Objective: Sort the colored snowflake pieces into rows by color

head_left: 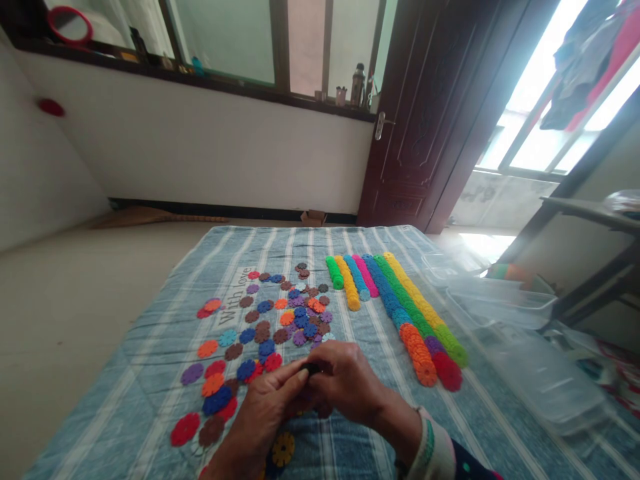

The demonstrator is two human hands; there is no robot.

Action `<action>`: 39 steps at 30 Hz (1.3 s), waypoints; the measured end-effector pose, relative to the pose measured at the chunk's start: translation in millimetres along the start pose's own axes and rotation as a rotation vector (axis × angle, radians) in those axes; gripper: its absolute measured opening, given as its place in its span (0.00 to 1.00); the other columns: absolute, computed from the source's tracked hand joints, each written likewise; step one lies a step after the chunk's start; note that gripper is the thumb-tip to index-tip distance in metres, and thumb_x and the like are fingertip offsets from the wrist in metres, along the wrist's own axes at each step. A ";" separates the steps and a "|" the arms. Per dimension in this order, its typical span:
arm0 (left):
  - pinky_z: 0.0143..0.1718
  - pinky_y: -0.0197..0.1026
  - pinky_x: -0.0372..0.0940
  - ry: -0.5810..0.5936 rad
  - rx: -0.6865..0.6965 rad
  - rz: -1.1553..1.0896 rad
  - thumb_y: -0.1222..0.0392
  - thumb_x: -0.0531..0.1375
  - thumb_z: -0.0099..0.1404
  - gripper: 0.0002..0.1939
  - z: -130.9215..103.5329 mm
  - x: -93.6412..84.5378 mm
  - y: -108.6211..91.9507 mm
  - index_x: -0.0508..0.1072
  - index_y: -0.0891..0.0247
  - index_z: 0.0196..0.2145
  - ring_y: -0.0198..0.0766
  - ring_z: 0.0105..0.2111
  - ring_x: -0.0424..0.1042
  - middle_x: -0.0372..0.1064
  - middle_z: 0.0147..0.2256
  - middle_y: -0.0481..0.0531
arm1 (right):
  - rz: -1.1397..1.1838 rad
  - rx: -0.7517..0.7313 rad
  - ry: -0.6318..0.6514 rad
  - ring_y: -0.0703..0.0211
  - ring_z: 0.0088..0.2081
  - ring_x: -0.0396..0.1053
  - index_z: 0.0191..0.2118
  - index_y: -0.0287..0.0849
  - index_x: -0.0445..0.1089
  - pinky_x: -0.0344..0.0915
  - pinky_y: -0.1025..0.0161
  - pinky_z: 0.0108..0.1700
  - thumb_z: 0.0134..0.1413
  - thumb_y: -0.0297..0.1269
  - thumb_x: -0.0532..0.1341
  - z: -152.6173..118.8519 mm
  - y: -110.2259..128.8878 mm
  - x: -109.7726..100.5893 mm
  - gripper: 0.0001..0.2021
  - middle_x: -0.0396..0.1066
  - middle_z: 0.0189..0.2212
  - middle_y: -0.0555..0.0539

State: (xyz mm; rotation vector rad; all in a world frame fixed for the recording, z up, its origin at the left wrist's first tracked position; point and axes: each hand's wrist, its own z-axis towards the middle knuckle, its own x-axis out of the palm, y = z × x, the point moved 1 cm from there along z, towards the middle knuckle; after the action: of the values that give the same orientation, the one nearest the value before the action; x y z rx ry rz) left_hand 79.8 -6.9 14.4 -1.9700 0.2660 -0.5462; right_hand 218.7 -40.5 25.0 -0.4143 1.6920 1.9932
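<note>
My left hand [270, 400] and my right hand [347, 380] meet over the near part of the cloth. Their fingers pinch a dark notched plastic disc [311, 368], mostly covered by the fingers. More brownish discs seem to sit beneath the fingers, but how they are held is hidden. Loose notched discs lie around my left hand, among them a red disc [185, 429], a brown disc [211, 431] and a yellow disc [283, 449]. Beyond my right hand, overlapping discs form colour-sorted rows, including an orange row [417, 353] and a yellow row [413, 288].
A striped blue cloth [150, 373] covers the surface. Clear plastic containers [500, 303] stand at the right edge, with a clear lid [545, 380] nearer me. Behind are a dark wooden door [415, 113] and a small cardboard box [313, 218] on the floor.
</note>
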 end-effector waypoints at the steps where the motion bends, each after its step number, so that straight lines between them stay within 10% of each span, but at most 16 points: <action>1: 0.34 0.41 0.71 0.009 0.007 0.011 0.49 0.68 0.50 0.23 -1.0 1.0 -0.1 0.79 0.63 0.42 0.41 0.28 0.75 0.78 0.30 0.55 | 0.095 0.049 0.037 0.66 0.22 0.63 0.22 0.42 0.67 0.56 0.70 0.23 0.42 0.24 0.57 -0.8 0.0 -0.4 0.07 0.64 0.20 0.54; 6: 0.35 0.42 0.70 0.065 0.050 0.083 0.48 0.65 0.53 0.23 -4.4 4.8 -0.6 0.78 0.64 0.43 0.42 0.27 0.75 0.76 0.26 0.53 | 0.244 0.057 0.124 0.66 0.21 0.64 0.25 0.43 0.72 0.57 0.70 0.23 0.44 0.25 0.58 -2.1 -2.9 -7.9 0.08 0.66 0.18 0.55; 11: 0.33 0.37 0.67 0.064 0.157 0.266 0.50 0.62 0.56 0.15 -2.1 4.6 1.8 0.78 0.63 0.35 0.39 0.27 0.74 0.75 0.24 0.52 | -0.169 -0.073 0.041 0.65 0.27 0.65 0.28 0.42 0.75 0.57 0.70 0.30 0.45 0.25 0.60 21.3 -26.3 -58.9 0.07 0.70 0.24 0.53; 18: 0.32 0.35 0.66 0.140 0.336 0.422 0.52 0.58 0.60 0.14 -0.6 2.6 3.6 0.76 0.62 0.24 0.38 0.27 0.72 0.73 0.23 0.52 | -0.861 0.110 0.049 0.60 0.39 0.69 0.35 0.44 0.77 0.56 0.67 0.36 0.50 0.28 0.58 80.7 -82.9 -136.9 0.11 0.75 0.35 0.48; 39: 0.34 0.37 0.65 0.070 0.468 0.686 0.53 0.59 0.60 0.11 7.1 -12.2 7.8 0.80 0.56 0.28 0.41 0.29 0.72 0.75 0.28 0.52 | -0.996 0.132 0.173 0.52 0.45 0.70 0.43 0.42 0.76 0.59 0.63 0.41 0.50 0.24 0.56 100.1 -112.3 -137.6 0.17 0.74 0.44 0.41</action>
State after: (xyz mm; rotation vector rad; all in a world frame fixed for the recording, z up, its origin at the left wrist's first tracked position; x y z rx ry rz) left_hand 73.0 0.3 1.7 -1.2957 0.7489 -0.1974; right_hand 402.9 46.8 22.6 -1.1344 1.2825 1.1245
